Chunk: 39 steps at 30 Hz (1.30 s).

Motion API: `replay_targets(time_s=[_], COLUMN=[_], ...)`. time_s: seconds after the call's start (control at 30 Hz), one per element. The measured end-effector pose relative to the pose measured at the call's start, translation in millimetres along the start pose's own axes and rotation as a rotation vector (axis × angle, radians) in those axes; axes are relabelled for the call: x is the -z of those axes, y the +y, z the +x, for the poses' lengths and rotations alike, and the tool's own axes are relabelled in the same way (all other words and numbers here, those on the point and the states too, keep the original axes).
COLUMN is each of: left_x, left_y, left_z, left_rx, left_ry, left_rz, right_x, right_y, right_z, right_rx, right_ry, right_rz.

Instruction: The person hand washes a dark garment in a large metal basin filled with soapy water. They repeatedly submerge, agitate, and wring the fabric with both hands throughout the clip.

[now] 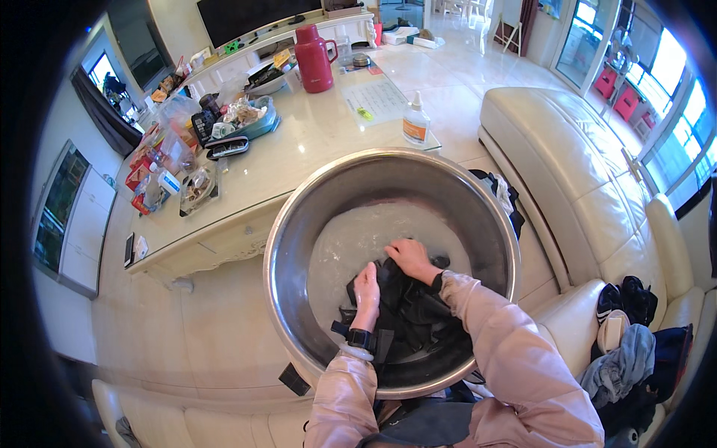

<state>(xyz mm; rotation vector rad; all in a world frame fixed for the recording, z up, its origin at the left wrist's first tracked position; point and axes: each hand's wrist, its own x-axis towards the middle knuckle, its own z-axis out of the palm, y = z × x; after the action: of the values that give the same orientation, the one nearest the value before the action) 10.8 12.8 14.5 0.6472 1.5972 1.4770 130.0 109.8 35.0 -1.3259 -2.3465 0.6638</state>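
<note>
A large stainless steel basin (487,229) stands before me, holding cloudy, whitish water (336,246). Black wet cloth (414,305) lies bunched in it, partly under the surface. My right hand (411,257) grips the upper part of this cloth, knuckles up and fingers curled in. To its left, my left hand (367,294) holds the cloth's left side, its thumb side turned up and wet. A dark band and a pale bangle circle my left wrist. The fingertips of both hands are partly hidden by the cloth and the hands themselves.
Beyond the basin is a glass-topped table (269,168) with a red thermos jug (315,61), a clear nozzle bottle (415,123) and cluttered bags. A cream leather sofa (566,140) flanks the right. Clothes (624,358) and a bar of soap (614,332) in a dish lie there.
</note>
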Motion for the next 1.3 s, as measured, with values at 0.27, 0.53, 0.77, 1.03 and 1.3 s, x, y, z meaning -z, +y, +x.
replay_targets(time_s=[0.27, 0.53, 0.77, 1.03, 1.3], left_x=[34.6, 41.1, 37.5, 26.5, 31.2], left_y=[16.2, 17.8, 9.3, -4.2, -48.6], left_z=[16.4, -4.9, 2.5, -2.3, 29.6], left_rx=[-0.372, 0.001, -0.129, -0.083, 0.095], left_ry=[0.155, 0.008, 0.104, 0.207, 0.165], left_rz=[0.561, 1.050, 1.088, 1.010, 0.083], right_x=[52.6, 9.2, -14.7, -2.2, -24.5], right_y=[13.0, 1.9, -10.3, 17.2, 23.3], right_z=[-57.5, -3.7, 30.9, 23.3, 17.0], right_rx=[0.049, -0.121, -0.038, -0.081, -0.131], right_ry=[-0.747, -0.470, -0.330, 0.006, 0.155], right_rz=[-0.619, -0.270, 0.151, -0.261, 0.088])
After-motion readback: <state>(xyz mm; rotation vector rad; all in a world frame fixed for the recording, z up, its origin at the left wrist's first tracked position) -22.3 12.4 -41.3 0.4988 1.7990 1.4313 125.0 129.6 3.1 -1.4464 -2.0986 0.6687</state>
